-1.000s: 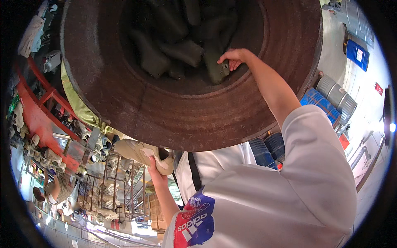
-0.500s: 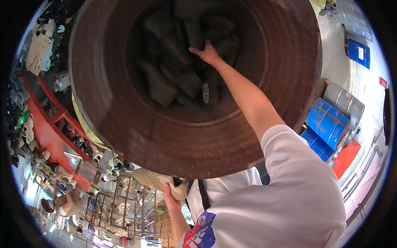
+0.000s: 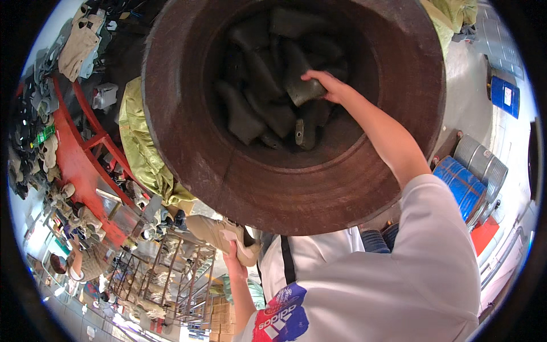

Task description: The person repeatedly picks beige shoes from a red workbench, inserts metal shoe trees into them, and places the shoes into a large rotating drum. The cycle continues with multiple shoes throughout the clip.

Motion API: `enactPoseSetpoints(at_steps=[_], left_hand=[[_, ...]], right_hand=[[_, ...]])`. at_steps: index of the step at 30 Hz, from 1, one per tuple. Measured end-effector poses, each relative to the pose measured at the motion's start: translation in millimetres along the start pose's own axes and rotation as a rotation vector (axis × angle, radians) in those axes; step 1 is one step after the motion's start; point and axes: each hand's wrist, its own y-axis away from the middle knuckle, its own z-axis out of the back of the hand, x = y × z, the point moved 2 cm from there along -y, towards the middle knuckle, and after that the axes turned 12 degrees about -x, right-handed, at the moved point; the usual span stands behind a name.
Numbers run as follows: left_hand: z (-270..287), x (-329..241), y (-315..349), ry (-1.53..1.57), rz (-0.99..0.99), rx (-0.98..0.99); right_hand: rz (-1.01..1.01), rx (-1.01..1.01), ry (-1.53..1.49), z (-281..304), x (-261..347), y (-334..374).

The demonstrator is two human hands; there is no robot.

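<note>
Several dark shoe lasts lie heaped at the bottom of a large brown, rust-coloured drum (image 3: 273, 208) in front of me. My right hand (image 3: 335, 89) reaches into it, closed round the heel end of one dark shoe last (image 3: 297, 65), thumb on top and fingers beneath. Another last (image 3: 236, 114) lies to the left in the heap, and one with a pale plate with a hole in it (image 3: 299, 132) sits nearer me. Below the drum's near rim, my left hand (image 3: 235, 265) grips a beige shoe (image 3: 212, 232) by its side, with the opening toward my body.
Yellow-green sacking (image 3: 139, 137) hangs on the drum's left side. Beyond it stands a red metal frame (image 3: 80, 171) among piled shoes. A wire rack (image 3: 165, 268) and a co-worker (image 3: 85, 259) are at lower left. Blue drums (image 3: 458, 182) and a grey drum (image 3: 481, 162) lie right.
My right hand has gone from open fingers over the heap to a grip on a shoe last, whose end is now tilted up. The whole view has shifted; the left hand still holds the shoe.
</note>
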Motion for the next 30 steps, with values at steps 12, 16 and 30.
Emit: enactPoseSetpoints(at_steps=[12,16,30], left_hand=[[-21,-68,-18,0.353,-0.374,0.205],[-3,-104,-10,0.619,-0.415,0.295],[78,-103,66,0.795,-0.774,0.548]], right_hand=[[-0.041,0.685,-0.233,-32,4,309],[0.008,0.869,-0.131,-72,5,358],[-0.927,1.468,0.171,-255,-82,462]])
